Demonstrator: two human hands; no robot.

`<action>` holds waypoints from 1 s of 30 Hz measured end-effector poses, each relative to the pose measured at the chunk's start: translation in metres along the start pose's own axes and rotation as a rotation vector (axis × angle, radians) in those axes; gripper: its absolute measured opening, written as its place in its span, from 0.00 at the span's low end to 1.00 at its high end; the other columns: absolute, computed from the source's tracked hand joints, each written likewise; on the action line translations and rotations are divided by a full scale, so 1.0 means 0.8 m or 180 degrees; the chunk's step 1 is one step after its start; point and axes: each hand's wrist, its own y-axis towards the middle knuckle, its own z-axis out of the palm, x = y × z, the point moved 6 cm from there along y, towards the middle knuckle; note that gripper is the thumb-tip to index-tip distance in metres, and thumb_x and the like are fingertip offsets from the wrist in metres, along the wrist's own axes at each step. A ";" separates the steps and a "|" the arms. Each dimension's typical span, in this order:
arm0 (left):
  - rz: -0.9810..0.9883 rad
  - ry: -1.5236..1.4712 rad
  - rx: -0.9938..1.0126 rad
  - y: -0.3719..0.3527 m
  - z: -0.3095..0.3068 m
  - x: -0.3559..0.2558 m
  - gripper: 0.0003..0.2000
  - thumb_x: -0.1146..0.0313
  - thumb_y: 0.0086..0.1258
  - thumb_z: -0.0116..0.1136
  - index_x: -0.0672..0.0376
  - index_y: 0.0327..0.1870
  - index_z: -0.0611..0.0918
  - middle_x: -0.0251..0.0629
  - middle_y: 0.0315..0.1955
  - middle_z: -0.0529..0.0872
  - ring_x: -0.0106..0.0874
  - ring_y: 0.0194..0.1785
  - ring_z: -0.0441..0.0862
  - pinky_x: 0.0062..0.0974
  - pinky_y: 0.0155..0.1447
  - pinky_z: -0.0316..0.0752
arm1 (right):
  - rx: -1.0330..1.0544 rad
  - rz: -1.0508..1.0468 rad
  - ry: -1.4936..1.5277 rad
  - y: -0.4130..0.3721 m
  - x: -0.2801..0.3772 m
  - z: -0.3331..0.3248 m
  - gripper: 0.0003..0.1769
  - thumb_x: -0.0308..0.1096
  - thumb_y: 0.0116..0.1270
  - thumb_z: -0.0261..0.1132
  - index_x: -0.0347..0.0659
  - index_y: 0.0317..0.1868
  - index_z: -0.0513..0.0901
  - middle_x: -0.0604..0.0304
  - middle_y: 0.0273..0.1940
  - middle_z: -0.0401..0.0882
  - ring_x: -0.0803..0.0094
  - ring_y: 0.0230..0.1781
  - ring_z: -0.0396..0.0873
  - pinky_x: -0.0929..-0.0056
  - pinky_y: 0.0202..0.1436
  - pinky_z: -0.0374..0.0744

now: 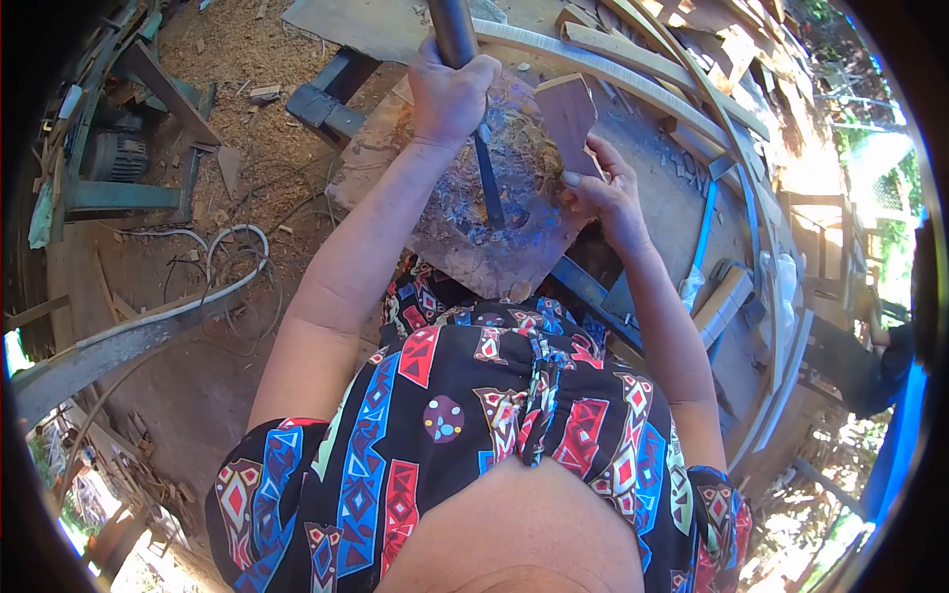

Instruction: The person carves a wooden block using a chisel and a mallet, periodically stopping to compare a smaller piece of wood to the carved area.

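Sawdust-strewn earthen ground (247, 59) and stacks of pale curved wooden strips (613, 59) surround an outdoor woodworking spot, seen from the head camera looking down over a person's black dress patterned in red and blue (474, 425). At centre stands a worn, rounded wooden chopping block (465, 247), its top scarred and stained blue along the near edge. The person's left hand (450, 94) is closed in a full fist around a grey cylindrical metal handle (453, 30), which rises out of the top of the frame; below the fist a dark narrow blade (491, 188) runs down to the block's surface. The right hand (605, 198) grips a flat reddish-brown piece of wood (566, 117) by its lower right edge, fingers curled around it, holding it upright at the far right side of the block, just beside the blade; whether its foot rests on the block cannot be told. To the person's left, a grey electric motor (114, 153) sits on a weathered frame, with loops of pale hose (232, 242) lying on the ground nearby. To the right, a blue strip (704, 222) runs among planks in bright sunlight
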 end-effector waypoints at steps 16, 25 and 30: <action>-0.0190 -0.0035 0.0088 0.000 0.001 -0.002 0.08 0.77 0.60 0.64 0.63 0.37 0.76 0.32 0.23 0.80 0.20 0.21 0.77 0.20 0.24 0.77 | 0.0027 0.0014 0.0013 0.000 0.000 -0.001 0.38 0.36 0.55 0.72 0.40 0.67 0.73 0.63 0.40 0.80 0.78 0.31 0.79 0.80 0.35 0.76; -0.0161 0.0140 -0.0127 0.006 -0.005 0.023 0.09 0.73 0.55 0.64 0.62 0.32 0.75 0.27 0.22 0.77 0.19 0.23 0.73 0.22 0.27 0.73 | 0.0140 0.0304 0.0022 0.004 0.004 0.001 0.40 0.33 0.54 0.74 0.36 0.69 0.71 0.61 0.46 0.81 0.77 0.38 0.78 0.77 0.42 0.77; -0.0012 0.0293 -0.0157 0.008 -0.005 0.028 0.09 0.73 0.54 0.64 0.62 0.32 0.75 0.29 0.22 0.77 0.20 0.23 0.74 0.23 0.27 0.73 | 0.0104 0.0372 -0.0436 0.045 0.068 0.008 0.30 0.34 0.53 0.74 0.37 0.58 0.79 0.63 0.31 0.81 0.79 0.27 0.77 0.81 0.32 0.74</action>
